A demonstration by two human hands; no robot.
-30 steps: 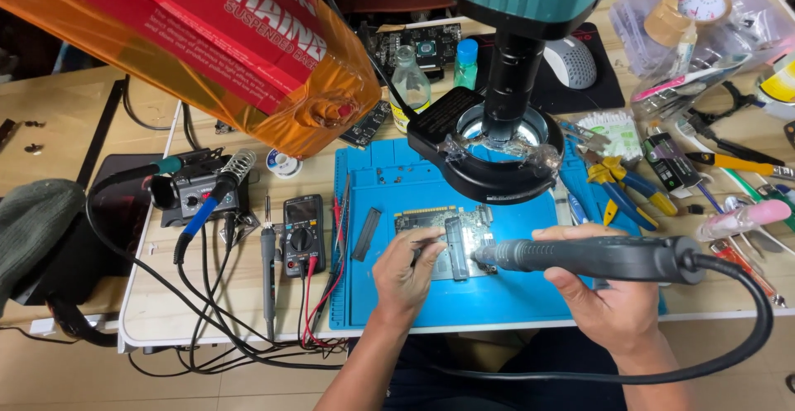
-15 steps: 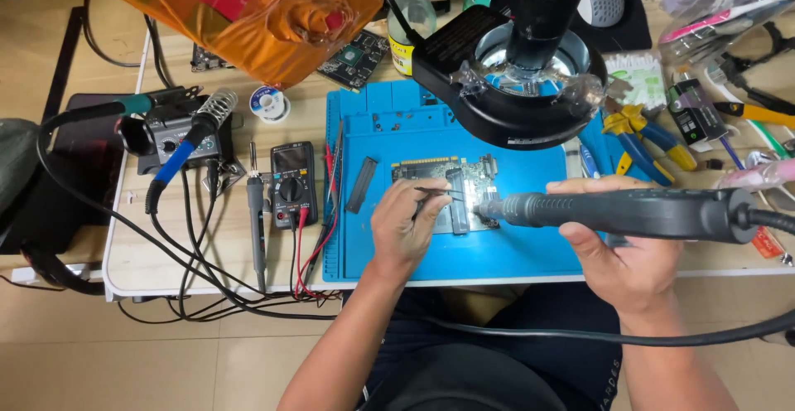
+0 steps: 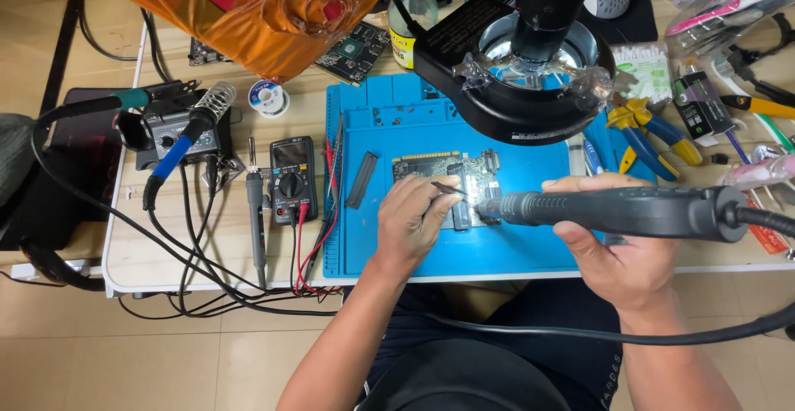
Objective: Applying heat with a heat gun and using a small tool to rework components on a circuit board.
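- The circuit board (image 3: 447, 181) lies flat on the blue mat (image 3: 389, 237), below the round black lamp (image 3: 517, 88).
- The left hand (image 3: 412, 222) rests on the board's left edge, pinching tweezers (image 3: 447, 187) whose tips point onto the board.
- The right hand (image 3: 609, 249), right of the board, grips a thick black hot-air wand (image 3: 613, 210), nozzle at the board's right edge.
- A multimeter (image 3: 291, 179) sits left of the mat.
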